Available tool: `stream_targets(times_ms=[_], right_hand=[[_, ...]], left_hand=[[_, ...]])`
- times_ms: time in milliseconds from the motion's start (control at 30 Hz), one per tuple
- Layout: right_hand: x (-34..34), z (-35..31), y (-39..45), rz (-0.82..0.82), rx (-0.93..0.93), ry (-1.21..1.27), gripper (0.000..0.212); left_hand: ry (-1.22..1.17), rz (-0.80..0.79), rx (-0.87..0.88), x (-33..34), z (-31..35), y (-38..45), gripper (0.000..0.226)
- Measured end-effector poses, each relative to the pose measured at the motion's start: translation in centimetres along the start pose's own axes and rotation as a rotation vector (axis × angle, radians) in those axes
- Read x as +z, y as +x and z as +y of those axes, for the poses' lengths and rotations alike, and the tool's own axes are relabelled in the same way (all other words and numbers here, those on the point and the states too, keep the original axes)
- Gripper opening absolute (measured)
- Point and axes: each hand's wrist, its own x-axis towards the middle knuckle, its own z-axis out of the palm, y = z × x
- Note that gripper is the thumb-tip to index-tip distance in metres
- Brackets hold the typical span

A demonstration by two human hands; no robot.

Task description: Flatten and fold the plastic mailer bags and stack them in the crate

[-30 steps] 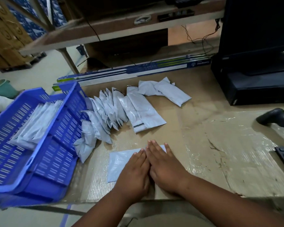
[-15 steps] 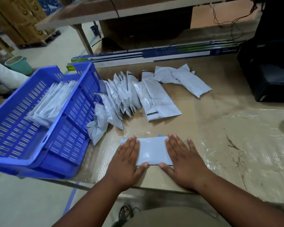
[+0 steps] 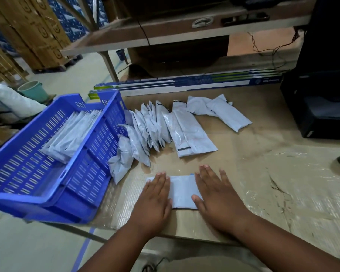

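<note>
The left hand [image 3: 155, 199] and right hand [image 3: 214, 195] lie flat, fingers straight, pressing either end of a folded mailer bag [image 3: 182, 192] near the table's [image 3: 263, 173] near edge. Beyond it loose mailer bags [image 3: 165, 126] spread toward the far side; left, a blue crate [image 3: 82, 185] holds stacked bags [image 3: 71, 134].

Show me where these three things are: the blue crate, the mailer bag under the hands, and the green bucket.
blue crate [image 3: 47, 201]: head view, near front rim.
mailer bag [image 3: 182, 191]: head view, bare middle between the hands.
green bucket [image 3: 34, 91]: head view, side wall.
</note>
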Motion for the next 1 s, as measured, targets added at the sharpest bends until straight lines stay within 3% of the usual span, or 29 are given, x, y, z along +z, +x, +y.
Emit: stream_targets(times_ms=[100, 167, 267, 400, 667, 767, 900, 1000], right_hand=[[0.8, -3.0, 2.1, -0.088, -0.14, 0.083, 0.083], [1.8, -3.7, 2.4, -0.156, -0.137, 0.124, 0.084], [3.1, -2.7, 1.8, -0.117, -0.098, 0.127, 0.083], [3.4, -1.4, 1.0, -0.143, -0.075, 0.061, 0.103], [2.0, 2.3, -1.3, -0.21, 0.038, -0.013, 0.104], [1.2, 3.2, -1.7, -0.228, 0.032, -0.021, 0.095], [1.2, 1.9, -1.8, -0.079, -0.133, 0.007, 0.077], [2.6, 0.2, -1.8, -0.102, -0.2, 0.042, 0.081]], left_hand=[[-0.089, -0.046, 0.072, 1.5, 1.8, 1.2, 0.068], [-0.084, -0.03, 0.074, 2.1, 2.1, 1.3, 0.069], [-0.043, -0.01, 0.067, 2.3, 0.7, 0.9, 0.069], [0.037, -0.028, -0.032, 1.9, -1.7, -0.2, 0.08], [0.084, -0.147, -0.16, 0.3, -2.8, -1.4, 0.086], [0.06, -0.179, -0.212, -0.4, -2.4, -1.4, 0.085], [0.021, -0.067, -0.01, -0.7, 0.2, -2.0, 0.074], [-0.02, -0.06, 0.11, 0.0, 2.6, -2.5, 0.071]])
